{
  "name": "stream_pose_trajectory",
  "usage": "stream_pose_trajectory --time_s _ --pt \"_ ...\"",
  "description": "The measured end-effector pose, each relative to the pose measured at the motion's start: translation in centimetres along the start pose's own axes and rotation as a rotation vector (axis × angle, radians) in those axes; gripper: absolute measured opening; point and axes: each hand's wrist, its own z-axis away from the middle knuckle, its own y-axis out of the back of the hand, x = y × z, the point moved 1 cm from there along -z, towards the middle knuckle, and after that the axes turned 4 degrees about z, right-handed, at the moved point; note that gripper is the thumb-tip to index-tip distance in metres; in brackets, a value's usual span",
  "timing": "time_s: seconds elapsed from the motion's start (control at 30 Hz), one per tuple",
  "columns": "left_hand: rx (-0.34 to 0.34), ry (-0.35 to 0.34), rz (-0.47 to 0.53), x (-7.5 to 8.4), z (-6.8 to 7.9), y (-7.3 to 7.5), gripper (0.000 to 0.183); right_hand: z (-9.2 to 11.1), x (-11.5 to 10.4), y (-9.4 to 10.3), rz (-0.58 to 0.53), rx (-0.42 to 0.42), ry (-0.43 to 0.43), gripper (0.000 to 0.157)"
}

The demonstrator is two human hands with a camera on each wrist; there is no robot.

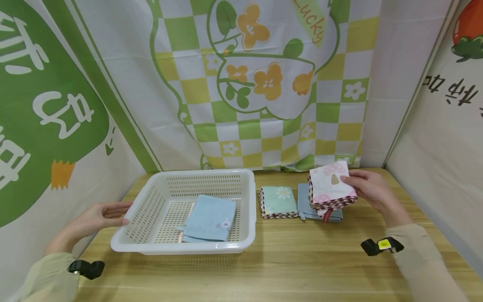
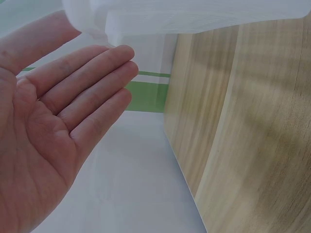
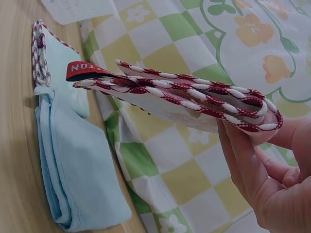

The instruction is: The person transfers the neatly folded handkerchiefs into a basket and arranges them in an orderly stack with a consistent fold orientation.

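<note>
My right hand [image 1: 371, 188] pinches a folded white-and-pink handkerchief [image 1: 330, 180] by its right side, thumb on top and fingers beneath. In the right wrist view, its red-and-white edging [image 3: 194, 97] and a red loop tag [image 3: 87, 70] face the camera. The handkerchief is raised over a folded blue cloth [image 3: 82, 165] on the table. My left hand [image 1: 102, 218] is at the left rim of a white plastic basket [image 1: 201, 248], its fingers straight and its thumb against the rim. Inside the basket lies a folded light-blue cloth [image 1: 207, 218], partly covering a pale pink-edged piece.
A folded mint-green handkerchief [image 1: 279, 201] with a daisy print lies between the basket and the blue cloth. The wooden table [image 1: 294, 268] runs back to a green-and-yellow checked curtain [image 1: 264, 138], with printed hangings on both sides.
</note>
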Motion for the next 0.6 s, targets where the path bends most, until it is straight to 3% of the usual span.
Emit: stream_pose_trajectory --time_s 0.6 --pt "0.009 -0.006 0.016 0.0 0.2 0.0 0.065 -0.5 -1.6 -1.5 -0.077 -0.028 0.007 0.072"
